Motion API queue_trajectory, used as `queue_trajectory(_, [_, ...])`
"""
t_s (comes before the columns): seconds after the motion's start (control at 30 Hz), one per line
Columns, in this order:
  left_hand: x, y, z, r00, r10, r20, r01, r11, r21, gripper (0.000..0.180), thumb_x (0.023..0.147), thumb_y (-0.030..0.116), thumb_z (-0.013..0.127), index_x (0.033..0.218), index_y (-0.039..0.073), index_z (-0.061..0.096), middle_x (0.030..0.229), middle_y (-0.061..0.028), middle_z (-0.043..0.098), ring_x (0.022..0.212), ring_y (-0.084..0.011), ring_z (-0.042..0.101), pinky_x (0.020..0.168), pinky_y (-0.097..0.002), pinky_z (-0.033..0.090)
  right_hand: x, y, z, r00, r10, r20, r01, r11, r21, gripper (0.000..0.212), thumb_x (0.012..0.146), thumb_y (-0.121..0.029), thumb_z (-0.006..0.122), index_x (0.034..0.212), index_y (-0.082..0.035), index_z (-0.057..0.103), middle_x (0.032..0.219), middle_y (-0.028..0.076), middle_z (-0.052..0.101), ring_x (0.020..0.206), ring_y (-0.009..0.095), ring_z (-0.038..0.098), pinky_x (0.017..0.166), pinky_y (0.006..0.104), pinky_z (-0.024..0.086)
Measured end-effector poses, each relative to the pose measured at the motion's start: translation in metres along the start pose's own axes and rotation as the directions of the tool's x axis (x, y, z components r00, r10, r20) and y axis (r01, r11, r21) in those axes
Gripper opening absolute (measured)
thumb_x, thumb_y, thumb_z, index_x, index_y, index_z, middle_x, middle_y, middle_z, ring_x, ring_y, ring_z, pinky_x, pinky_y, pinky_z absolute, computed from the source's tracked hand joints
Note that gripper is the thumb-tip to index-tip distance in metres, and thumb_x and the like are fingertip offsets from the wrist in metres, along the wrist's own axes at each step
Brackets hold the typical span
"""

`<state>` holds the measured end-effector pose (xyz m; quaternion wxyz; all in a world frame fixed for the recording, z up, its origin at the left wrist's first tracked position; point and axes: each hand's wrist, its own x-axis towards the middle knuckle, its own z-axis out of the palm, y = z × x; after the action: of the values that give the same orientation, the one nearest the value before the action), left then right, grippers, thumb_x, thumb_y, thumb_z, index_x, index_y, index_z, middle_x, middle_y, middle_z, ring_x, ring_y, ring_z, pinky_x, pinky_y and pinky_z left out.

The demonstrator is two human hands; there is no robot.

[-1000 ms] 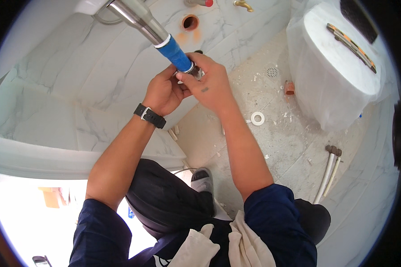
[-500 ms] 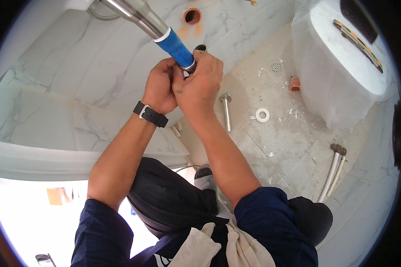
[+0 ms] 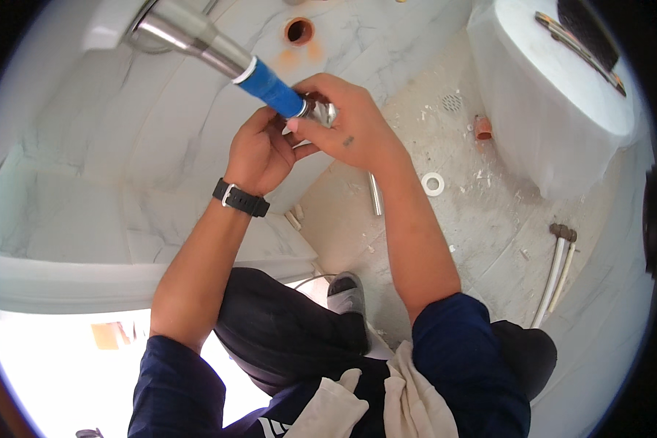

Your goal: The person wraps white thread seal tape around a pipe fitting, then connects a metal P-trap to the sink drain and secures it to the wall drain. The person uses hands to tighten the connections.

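Note:
A shiny metal pipe (image 3: pixel 197 38) slants down from the upper left, its lower part covered by a bright blue sleeve (image 3: pixel 271 87). At the sleeve's lower end, my right hand (image 3: pixel 358 128) is closed around a shiny metal fitting (image 3: pixel 321 112), with the thumb pressed along its near side. My left hand (image 3: pixel 259 157), a black watch on its wrist, is just below the sleeve's end. Its palm faces up and its fingers are apart, loosely bent under the pipe. Some left fingertips are hidden behind the pipe and my right hand.
A round orange pipe opening (image 3: pixel 298 31) is in the marbled wall ahead. On the dusty floor are a chrome tube (image 3: pixel 375 193), a white ring (image 3: pixel 432 184), an orange pipe stub (image 3: pixel 482 128) and two hammers (image 3: pixel 555 270). A plastic-wrapped toilet (image 3: pixel 555 95) stands at the right, with tools on its lid.
My right hand has shifted right and turned, exposing the shiny fitting at the pipe's end. My left hand has loosened, its fingers more spread. The view has moved slightly.

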<state>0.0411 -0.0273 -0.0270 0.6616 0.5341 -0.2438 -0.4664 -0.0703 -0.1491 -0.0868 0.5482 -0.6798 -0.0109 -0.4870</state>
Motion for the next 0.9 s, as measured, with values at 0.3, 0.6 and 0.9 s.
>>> queue_trajectory(0.3, [0.006, 0.004, -0.020, 0.979, -0.075, 0.187, 0.088, 0.994, -0.060, 0.041, 0.110, 0.027, 0.028, 0.134, 0.003, 0.053, 0.131, -0.0155, 0.063, 0.116, -0.0280, 0.067, 0.107, -0.0579, 0.051, 0.013, 0.019, -0.007, 0.975, 0.070, 0.211, -0.096, 0.989, 0.114, 0.048, 0.081, -0.018, 0.081, 0.125, -0.002, 0.068, 0.128, 0.016, 0.064, 0.104, 0.024, 0.066, 0.092, 0.0368, 0.054])
queue_trajectory(0.6, [0.004, 0.007, -0.017, 0.992, -0.128, 0.018, 0.129, 0.989, -0.079, 0.037, 0.112, 0.023, 0.032, 0.133, 0.001, 0.052, 0.127, -0.0126, 0.062, 0.112, -0.0264, 0.064, 0.103, -0.0431, 0.053, -0.009, 0.000, 0.022, 0.975, -0.090, -0.203, 0.064, 0.989, -0.132, 0.038, 0.070, -0.015, 0.081, 0.103, 0.001, 0.068, 0.104, 0.017, 0.068, 0.099, 0.037, 0.060, 0.095, 0.0447, 0.047])
queue_trajectory(0.9, [0.030, 0.010, -0.035, 0.920, -0.217, 0.326, 0.284, 0.943, -0.172, 0.039, 0.111, 0.039, 0.044, 0.117, 0.005, 0.061, 0.113, -0.0105, 0.069, 0.104, -0.0183, 0.066, 0.091, -0.0333, 0.056, -0.014, -0.013, 0.084, 0.763, -0.159, -0.626, -0.138, 0.907, -0.399, 0.047, 0.071, -0.003, 0.079, 0.114, 0.005, 0.061, 0.114, 0.020, 0.062, 0.108, 0.041, 0.055, 0.095, 0.0476, 0.046])
